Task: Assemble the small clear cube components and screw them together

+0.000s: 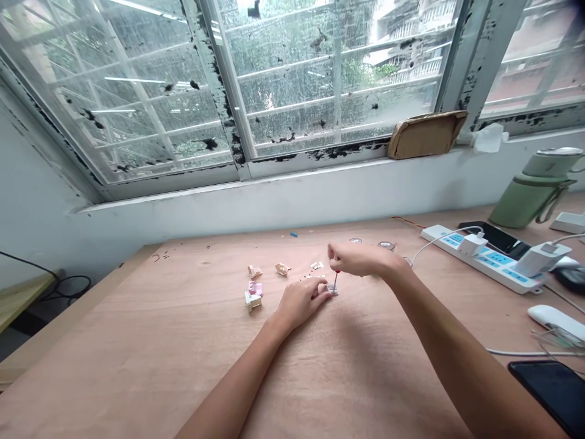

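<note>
A small greyish flat piece [333,289] lies on the wooden table [183,341], and the fingers of my left hand [301,300] pinch its left side. Above it, my right hand [354,259] is closed round a small screwdriver [336,279] with a red part near the grip. The screwdriver stands nearly upright, its tip down at the piece. Left of my left hand are a cream-coloured block [253,300], a pink piece [256,288] and small pale parts [282,269]. Another small flat part [317,265] lies just behind my fingers.
On the right are a white power strip [479,259] with plugs and cables, a black phone [548,390], a white device [555,323] and a green bottle [521,198]. A small blue item [293,235] lies near the wall. Cardboard [427,135] leans on the window sill.
</note>
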### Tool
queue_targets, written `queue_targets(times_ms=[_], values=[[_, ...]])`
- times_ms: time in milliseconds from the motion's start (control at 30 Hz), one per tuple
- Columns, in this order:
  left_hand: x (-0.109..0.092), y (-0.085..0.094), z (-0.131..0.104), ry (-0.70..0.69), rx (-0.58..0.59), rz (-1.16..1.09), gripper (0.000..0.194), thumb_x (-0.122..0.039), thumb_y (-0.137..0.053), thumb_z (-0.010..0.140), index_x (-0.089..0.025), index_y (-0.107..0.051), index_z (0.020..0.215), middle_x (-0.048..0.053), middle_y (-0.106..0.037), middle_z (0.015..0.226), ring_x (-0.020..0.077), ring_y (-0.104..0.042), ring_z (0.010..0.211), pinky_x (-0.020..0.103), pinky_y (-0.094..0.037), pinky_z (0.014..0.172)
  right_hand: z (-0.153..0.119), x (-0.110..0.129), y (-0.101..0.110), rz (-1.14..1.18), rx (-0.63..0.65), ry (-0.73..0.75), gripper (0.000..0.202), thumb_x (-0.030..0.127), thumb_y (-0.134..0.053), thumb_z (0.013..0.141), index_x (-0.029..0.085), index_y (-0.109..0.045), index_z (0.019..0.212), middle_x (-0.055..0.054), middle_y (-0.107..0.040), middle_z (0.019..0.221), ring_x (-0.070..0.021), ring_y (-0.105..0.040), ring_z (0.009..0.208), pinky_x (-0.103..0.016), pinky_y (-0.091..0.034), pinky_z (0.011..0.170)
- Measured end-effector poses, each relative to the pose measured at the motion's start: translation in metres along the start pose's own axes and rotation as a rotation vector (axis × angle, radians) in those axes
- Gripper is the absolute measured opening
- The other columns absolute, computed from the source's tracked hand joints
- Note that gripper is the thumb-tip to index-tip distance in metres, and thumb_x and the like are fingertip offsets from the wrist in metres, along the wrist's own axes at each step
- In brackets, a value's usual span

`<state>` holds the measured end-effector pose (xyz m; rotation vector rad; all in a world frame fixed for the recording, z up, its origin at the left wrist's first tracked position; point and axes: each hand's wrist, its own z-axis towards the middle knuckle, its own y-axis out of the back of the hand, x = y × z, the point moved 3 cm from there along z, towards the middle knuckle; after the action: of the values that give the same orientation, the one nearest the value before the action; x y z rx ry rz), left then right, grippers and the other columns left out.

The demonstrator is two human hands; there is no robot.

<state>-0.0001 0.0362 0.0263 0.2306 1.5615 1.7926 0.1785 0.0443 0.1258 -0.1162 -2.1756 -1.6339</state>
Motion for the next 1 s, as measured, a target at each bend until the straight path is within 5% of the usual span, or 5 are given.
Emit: queue_targets(times_ms=[233, 467, 667, 900, 1000], values=[[-0.003, 0.004, 0.000, 0.005, 0.002, -0.015, 0.023, -0.044, -0.057, 0.098, -0.024, -0.066, 0.106, -0.002, -0.065, 0.078, 0.0163, -0.058, 0.070, 0.027, -0.031, 0.061, 0.000, 0.002, 0.003, -0.067, -0.009, 0.070, 0.012, 0.026, -0.054, 0.087, 0.020, -0.053, 0.076, -0.003, -0.063, 0.075, -0.0139, -0.049, 0.062, -0.028, -0.027, 0.054], [-0.003, 0.004, -0.003, 0.010, -0.004, -0.050, 0.013, -0.036, -0.062, 0.093, -0.023, -0.063, 0.092, -0.004, -0.060, 0.072, 0.0142, -0.054, 0.066, 0.026, -0.029, 0.059, 0.005, 0.008, 0.000, 0.001, -0.041, 0.124, 0.019, 0.037, -0.056, 0.093, 0.020, -0.062, 0.088, -0.004, -0.069, 0.088, -0.0144, -0.058, 0.068, -0.027, -0.033, 0.057], [-0.008, 0.006, -0.010, 0.016, -0.022, -0.036, 0.012, -0.034, -0.061, 0.093, -0.022, -0.062, 0.094, -0.002, -0.061, 0.076, 0.0142, -0.054, 0.067, 0.026, -0.031, 0.061, -0.003, 0.018, 0.000, -0.119, -0.089, 0.005, 0.066, 0.063, -0.026, 0.103, 0.017, -0.069, 0.084, -0.013, -0.072, 0.091, -0.0254, -0.067, 0.085, -0.032, -0.042, 0.070], [-0.012, 0.007, -0.013, 0.009, -0.003, -0.025, 0.015, -0.034, -0.058, 0.095, -0.022, -0.063, 0.101, -0.001, -0.063, 0.080, 0.0156, -0.056, 0.071, 0.027, -0.033, 0.061, -0.012, 0.020, 0.002, -0.309, -0.079, -0.013, 0.039, 0.027, -0.037, 0.101, 0.014, -0.074, 0.106, -0.020, -0.072, 0.107, -0.0286, -0.069, 0.093, -0.034, -0.043, 0.074], [-0.011, 0.005, -0.012, 0.011, -0.006, -0.004, 0.019, -0.036, -0.059, 0.095, -0.023, -0.064, 0.108, -0.002, -0.062, 0.078, 0.0158, -0.056, 0.071, 0.027, -0.033, 0.062, -0.015, 0.014, 0.005, -0.276, -0.031, 0.021, 0.034, 0.028, -0.042, 0.099, 0.015, -0.073, 0.106, -0.019, -0.072, 0.104, -0.0271, -0.067, 0.088, -0.033, -0.041, 0.071]])
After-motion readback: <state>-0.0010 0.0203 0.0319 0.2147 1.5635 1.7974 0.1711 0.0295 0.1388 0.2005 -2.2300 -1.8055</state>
